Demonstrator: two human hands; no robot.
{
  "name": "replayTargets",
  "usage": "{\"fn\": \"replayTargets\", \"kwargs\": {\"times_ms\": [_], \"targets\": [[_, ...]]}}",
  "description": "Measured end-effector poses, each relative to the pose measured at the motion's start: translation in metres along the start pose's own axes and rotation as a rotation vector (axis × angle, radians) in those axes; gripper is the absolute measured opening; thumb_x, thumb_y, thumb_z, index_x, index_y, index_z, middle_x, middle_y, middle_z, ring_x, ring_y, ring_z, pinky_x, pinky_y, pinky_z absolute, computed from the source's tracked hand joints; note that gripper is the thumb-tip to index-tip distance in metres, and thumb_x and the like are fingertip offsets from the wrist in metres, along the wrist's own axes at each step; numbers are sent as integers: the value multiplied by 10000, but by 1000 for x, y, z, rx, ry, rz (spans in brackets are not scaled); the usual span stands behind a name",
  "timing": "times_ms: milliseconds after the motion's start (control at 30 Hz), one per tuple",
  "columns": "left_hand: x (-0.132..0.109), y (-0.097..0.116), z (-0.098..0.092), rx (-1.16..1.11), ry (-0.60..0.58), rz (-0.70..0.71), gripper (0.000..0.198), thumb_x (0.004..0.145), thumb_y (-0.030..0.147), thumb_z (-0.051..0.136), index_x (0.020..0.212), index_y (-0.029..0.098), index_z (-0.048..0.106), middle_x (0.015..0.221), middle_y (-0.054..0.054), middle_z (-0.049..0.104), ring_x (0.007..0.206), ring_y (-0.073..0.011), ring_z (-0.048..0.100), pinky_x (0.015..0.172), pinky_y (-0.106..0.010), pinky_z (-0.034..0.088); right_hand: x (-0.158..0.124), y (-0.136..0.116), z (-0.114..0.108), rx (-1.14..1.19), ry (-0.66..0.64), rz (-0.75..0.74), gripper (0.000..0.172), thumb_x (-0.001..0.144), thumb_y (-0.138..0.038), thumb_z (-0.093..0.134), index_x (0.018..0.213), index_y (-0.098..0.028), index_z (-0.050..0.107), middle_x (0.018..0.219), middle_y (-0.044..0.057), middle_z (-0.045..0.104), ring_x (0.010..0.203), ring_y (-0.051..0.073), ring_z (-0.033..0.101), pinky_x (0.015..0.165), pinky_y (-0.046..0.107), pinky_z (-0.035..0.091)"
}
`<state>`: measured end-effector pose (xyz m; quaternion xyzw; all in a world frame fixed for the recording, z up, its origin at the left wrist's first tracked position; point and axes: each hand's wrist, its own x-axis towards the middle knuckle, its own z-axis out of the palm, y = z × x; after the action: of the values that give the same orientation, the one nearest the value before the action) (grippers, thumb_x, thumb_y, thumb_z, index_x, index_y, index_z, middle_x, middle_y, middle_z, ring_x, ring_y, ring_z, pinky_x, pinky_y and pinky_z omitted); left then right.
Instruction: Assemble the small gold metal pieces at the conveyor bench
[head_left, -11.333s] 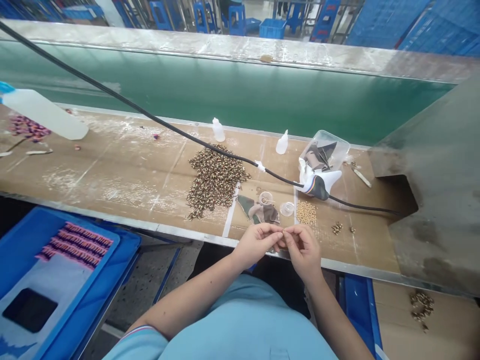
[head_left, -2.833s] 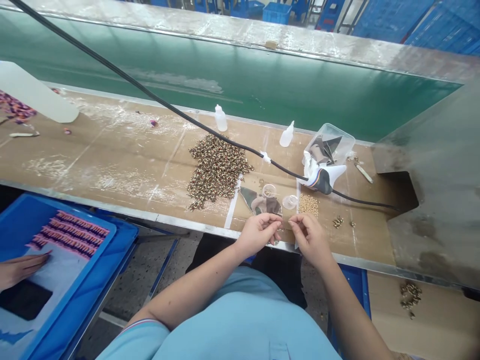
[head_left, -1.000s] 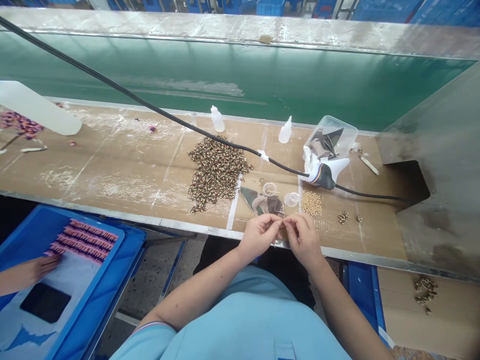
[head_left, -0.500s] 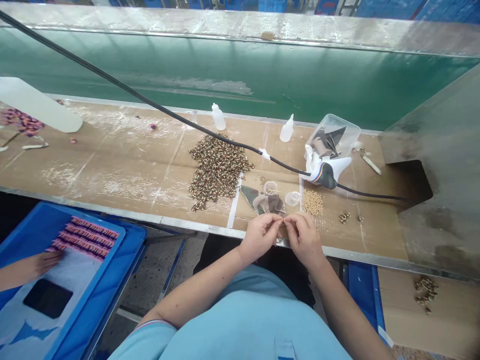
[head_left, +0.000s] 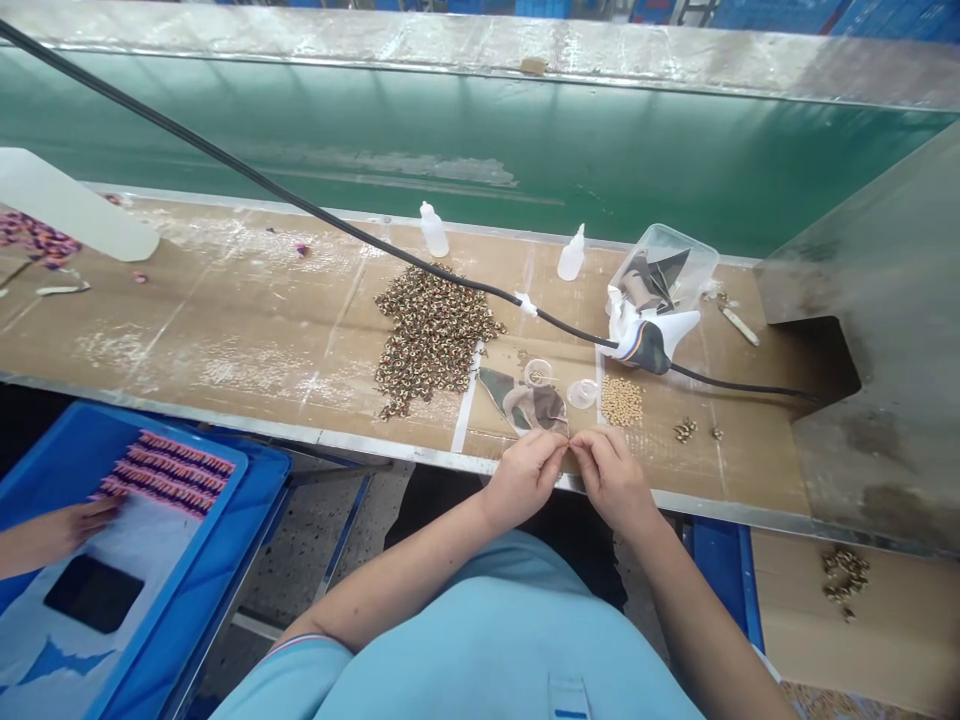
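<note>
My left hand (head_left: 525, 477) and my right hand (head_left: 613, 478) meet fingertip to fingertip at the near edge of the brown bench (head_left: 247, 330). Both pinch a tiny piece between thumb and forefinger, too small to name. Just beyond them lie a scrap of camouflage cloth (head_left: 527, 403), two small clear cups (head_left: 538, 372), and a patch of pale beads (head_left: 621, 400). A big heap of brown-and-gold beads (head_left: 431, 335) is spread out to the left of the cloth.
A black cable (head_left: 300, 205) crosses the bench to a tool (head_left: 646, 345) beside a clear tub (head_left: 660, 280). Two small white dropper bottles (head_left: 433, 229) stand near the green belt (head_left: 480, 150). At lower left, another person's hand (head_left: 75, 520) rests in a blue tray (head_left: 112, 560).
My hands were slightly apart 2.8 s ago and have come together, staying pinched since. The other person's hand appeared in the blue tray. The view shifted a little.
</note>
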<state>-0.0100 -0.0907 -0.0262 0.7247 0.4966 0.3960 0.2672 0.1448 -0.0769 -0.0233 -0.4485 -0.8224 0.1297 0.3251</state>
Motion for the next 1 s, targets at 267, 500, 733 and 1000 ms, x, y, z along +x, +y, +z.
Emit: {"fn": "replayTargets", "kwargs": {"times_ms": [267,500,733,1000], "targets": [[-1,1,2,63,-10,53,232,925,156,363,883,154,591,767,-45,609,733,-134,582,706,-232,504,-1,1,-1,-32,-52,-15,162,961,-225,375,890,-209,519,850,45,587,728,131,577,630,238,464],[0,0,3,22,-8,20,211,918,160,378,875,157,585,761,-46,606,724,-136,583,701,-241,508,-3,3,3,-135,-14,-61,203,975,-234,337,877,-202,511,780,35,597,670,126,583,593,230,456],[-1,-3,6,59,-67,-16,232,912,163,356,888,160,587,797,-61,619,770,-153,597,730,-259,515,-2,4,4,-150,44,-110,158,969,-238,375,908,-205,517,803,42,614,718,129,604,632,230,473],[0,-7,6,-51,-68,-88,193,883,160,416,888,163,608,826,-60,642,782,-151,608,749,-268,515,-2,6,8,-140,48,-100,170,966,-244,370,878,-204,510,776,40,595,701,136,589,604,237,460]]}}
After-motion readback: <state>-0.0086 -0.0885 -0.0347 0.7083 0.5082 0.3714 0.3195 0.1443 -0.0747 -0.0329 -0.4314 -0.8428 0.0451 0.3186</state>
